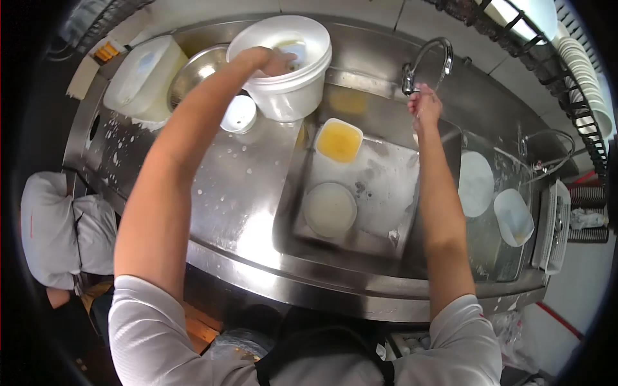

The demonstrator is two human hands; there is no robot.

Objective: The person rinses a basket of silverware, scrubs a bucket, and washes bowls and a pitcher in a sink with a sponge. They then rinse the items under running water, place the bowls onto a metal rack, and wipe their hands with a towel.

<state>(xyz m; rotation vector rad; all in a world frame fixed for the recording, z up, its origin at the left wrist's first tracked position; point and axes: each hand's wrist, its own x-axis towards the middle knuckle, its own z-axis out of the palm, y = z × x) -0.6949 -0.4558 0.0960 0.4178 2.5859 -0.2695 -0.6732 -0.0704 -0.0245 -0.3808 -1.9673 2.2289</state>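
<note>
My left hand (269, 61) reaches into a large white bucket (290, 87) standing on the steel counter left of the sink; its fingers curl over the near rim. My right hand (425, 106) is stretched out under the curved tap (428, 55), at the handle or spout, fingers bunched. Whether it grips the tap I cannot tell. Below in the sink basin (380, 186) lie a square tub of yellow liquid (338, 140) and a round white lid or bowl (329, 209).
A metal bowl (193, 71), a white lidded tub (145, 77) and a small white cup (239, 114) stand on the wet counter at left. A second basin at right holds a white plate (475, 183) and a container (514, 217). Stacked plates (589, 83) sit on a rack.
</note>
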